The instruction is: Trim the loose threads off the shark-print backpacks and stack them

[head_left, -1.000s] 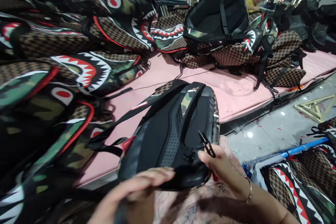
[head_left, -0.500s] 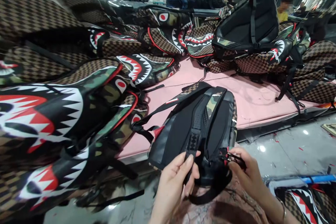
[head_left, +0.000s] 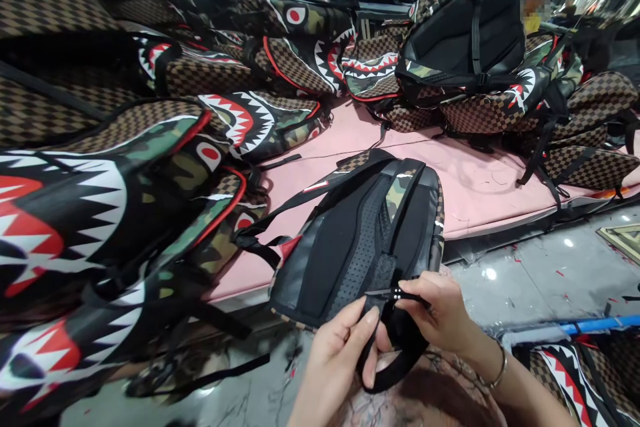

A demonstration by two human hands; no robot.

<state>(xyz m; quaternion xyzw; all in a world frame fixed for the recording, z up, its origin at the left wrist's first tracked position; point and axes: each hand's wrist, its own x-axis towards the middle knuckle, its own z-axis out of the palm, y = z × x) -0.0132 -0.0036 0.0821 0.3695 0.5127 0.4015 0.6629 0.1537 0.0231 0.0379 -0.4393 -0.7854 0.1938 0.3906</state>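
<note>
A black backpack (head_left: pixel 340 240) with camouflage and checkered straps lies back side up on the pink table (head_left: pixel 480 193), its lower end toward me. My left hand (head_left: pixel 345 347) pinches a black strap (head_left: pixel 377 307) at the backpack's lower end. Between the thumb and fingers of my right hand (head_left: pixel 435 310) is a small dark tool (head_left: pixel 397 293) with a thin metal tip and light dots. That tip points left and meets the strap by my left fingertips. A loop of black webbing (head_left: pixel 400 370) hangs below both hands.
Shark-mouth backpacks (head_left: pixel 90 213) are piled along the left. More backpacks (head_left: pixel 465 47) lie at the table's far side. A blue-edged container (head_left: pixel 590 327) with another bag stands at the lower right, over a floor (head_left: pixel 530 273) with scraps. Two people are in the background.
My right hand has moved left and up, bringing the tool to the strap in my left hand. The view has shifted slightly.
</note>
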